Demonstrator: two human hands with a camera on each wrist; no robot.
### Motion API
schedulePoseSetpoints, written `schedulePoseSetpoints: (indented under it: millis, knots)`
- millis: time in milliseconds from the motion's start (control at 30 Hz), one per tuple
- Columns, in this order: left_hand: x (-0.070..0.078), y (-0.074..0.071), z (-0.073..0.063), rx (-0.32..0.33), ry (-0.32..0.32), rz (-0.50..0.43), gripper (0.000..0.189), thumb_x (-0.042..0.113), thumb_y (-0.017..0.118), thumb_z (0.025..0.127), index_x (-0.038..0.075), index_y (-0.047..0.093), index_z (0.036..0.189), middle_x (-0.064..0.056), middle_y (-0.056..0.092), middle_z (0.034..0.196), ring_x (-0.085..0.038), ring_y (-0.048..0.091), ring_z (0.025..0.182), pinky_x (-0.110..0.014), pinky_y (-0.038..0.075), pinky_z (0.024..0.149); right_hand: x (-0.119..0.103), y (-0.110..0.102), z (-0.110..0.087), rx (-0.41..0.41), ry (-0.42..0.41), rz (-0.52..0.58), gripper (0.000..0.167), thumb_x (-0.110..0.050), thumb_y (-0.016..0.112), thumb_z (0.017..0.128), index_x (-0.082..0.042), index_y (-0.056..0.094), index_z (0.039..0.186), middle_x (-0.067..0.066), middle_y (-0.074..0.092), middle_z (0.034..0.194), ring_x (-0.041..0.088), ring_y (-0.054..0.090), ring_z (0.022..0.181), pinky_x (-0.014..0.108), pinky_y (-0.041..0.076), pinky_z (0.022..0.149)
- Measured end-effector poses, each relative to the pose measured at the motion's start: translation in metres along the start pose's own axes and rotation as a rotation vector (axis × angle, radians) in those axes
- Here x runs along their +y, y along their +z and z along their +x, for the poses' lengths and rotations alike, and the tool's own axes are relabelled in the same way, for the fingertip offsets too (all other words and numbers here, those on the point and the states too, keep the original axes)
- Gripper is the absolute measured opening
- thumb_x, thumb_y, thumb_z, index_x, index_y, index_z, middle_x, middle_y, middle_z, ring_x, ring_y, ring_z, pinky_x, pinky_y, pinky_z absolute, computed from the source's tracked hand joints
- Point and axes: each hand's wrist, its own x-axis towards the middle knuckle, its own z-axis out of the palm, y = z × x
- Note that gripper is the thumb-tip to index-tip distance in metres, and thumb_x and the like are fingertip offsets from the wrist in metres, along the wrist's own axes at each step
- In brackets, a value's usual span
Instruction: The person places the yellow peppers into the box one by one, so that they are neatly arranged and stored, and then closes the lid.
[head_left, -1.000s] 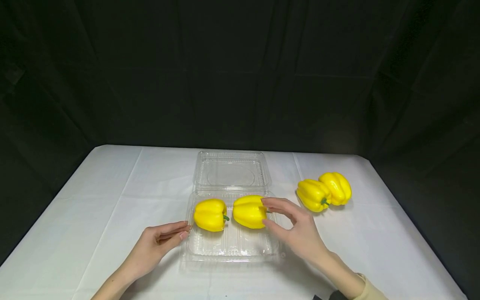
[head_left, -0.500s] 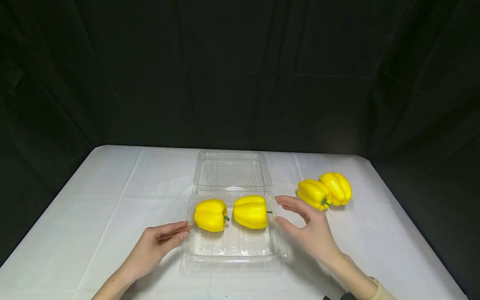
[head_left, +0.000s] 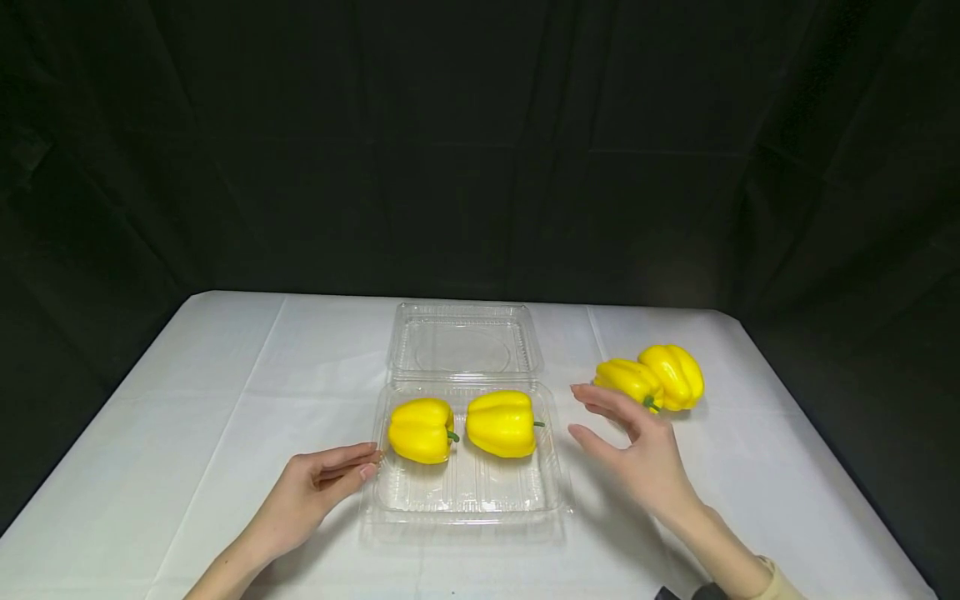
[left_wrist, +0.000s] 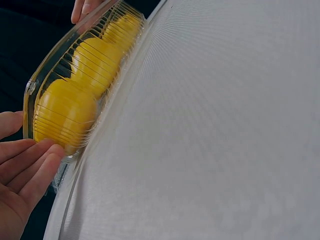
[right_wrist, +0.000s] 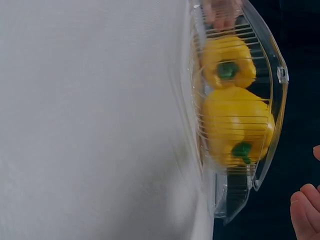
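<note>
A clear plastic clamshell container (head_left: 467, 492) lies with its lid (head_left: 463, 343) folded back. Two yellow bell peppers sit side by side in its base: the left pepper (head_left: 420, 431) and the right pepper (head_left: 501, 424), both with stems pointing right. My left hand (head_left: 311, 492) holds the base's left edge, its thumb (left_wrist: 11, 124) at the rim and its fingers (left_wrist: 37, 172) against the ribbed wall. To the right of the container, my right hand (head_left: 637, 454) is in the air with fingers and thumb spread apart, holding nothing. It partly covers a third yellow bell pepper (head_left: 626, 379).
A further yellow bell pepper (head_left: 675, 377) touches the third one at the right of the table. White cloth (head_left: 187, 417) covers the tabletop. Black curtains (head_left: 465, 167) hang behind it and at both sides.
My right hand has left the right pepper in the container, its fingers parting, and moved right past the container's edge toward the loose peppers. My left hand stays in place.
</note>
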Motion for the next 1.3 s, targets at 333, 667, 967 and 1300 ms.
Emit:
schedulePoseSetpoints:
  millis: [333, 667, 967, 1300]
  knots:
    - [0.001, 0.0, 0.0, 0.001, -0.008, 0.004, 0.043, 0.027, 0.066, 0.098, 0.0, 0.063, 0.132, -0.008, 0.071, 0.123, -0.012, 0.069, 0.109, -0.018, 0.056, 0.09, 0.003, -0.008, 0.003, 0.044, 0.03, -0.045, 0.046, -0.002, 0.082, 0.081, -0.009, 0.067, 0.124, 0.002, 0.071, 0.121, -0.002, 0.065, 0.109, 0.018, 0.051, 0.098]
    - [0.001, 0.0, 0.0, -0.003, -0.005, -0.006, 0.043, 0.026, 0.066, 0.098, 0.0, 0.062, 0.132, -0.009, 0.071, 0.124, -0.013, 0.069, 0.11, -0.017, 0.056, 0.09, 0.009, -0.014, 0.006, 0.06, 0.124, -0.076, 0.046, -0.005, 0.082, 0.082, -0.009, 0.067, 0.126, 0.008, 0.07, 0.124, -0.004, 0.063, 0.11, 0.015, 0.05, 0.099]
    - [0.001, 0.0, 0.0, 0.001, -0.016, -0.003, 0.043, 0.027, 0.066, 0.098, 0.001, 0.063, 0.132, -0.008, 0.071, 0.124, -0.011, 0.069, 0.11, -0.018, 0.056, 0.091, 0.013, -0.018, 0.008, 0.082, 0.141, -0.127, 0.048, -0.01, 0.083, 0.083, -0.009, 0.066, 0.127, 0.009, 0.068, 0.127, 0.005, 0.065, 0.112, 0.015, 0.05, 0.098]
    - [0.002, 0.0, 0.0, -0.004, -0.004, 0.005, 0.043, 0.027, 0.066, 0.098, 0.0, 0.062, 0.132, -0.009, 0.071, 0.124, -0.013, 0.069, 0.11, -0.017, 0.056, 0.09, 0.017, -0.022, 0.009, 0.146, 0.164, -0.201, 0.051, -0.009, 0.083, 0.082, -0.01, 0.065, 0.13, 0.005, 0.068, 0.128, 0.005, 0.063, 0.114, 0.008, 0.046, 0.098]
